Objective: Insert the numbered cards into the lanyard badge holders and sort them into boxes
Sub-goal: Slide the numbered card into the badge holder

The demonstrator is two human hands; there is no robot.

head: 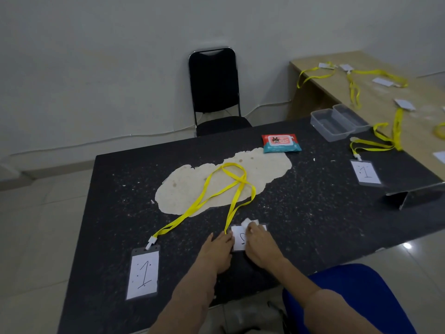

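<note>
My left hand (218, 251) and my right hand (261, 244) both rest on a badge holder with a white numbered card (239, 241) at the near middle of the black table (313, 213). The card's number is partly hidden by my fingers. A yellow lanyard (237, 189) runs from this holder up across the table. To the left lies a finished badge holder marked 1 (143, 273) on its own yellow lanyard. Another badge marked 1 (366, 171) lies at the far right. Two clear plastic boxes (339, 121) stand at the back right.
A pale worn patch (192, 184) marks the table's middle. A red and teal wipes pack (280, 142) lies behind it. A black chair (214, 92) stands beyond the table. A wooden desk (375, 92) at the right carries several more lanyards and cards.
</note>
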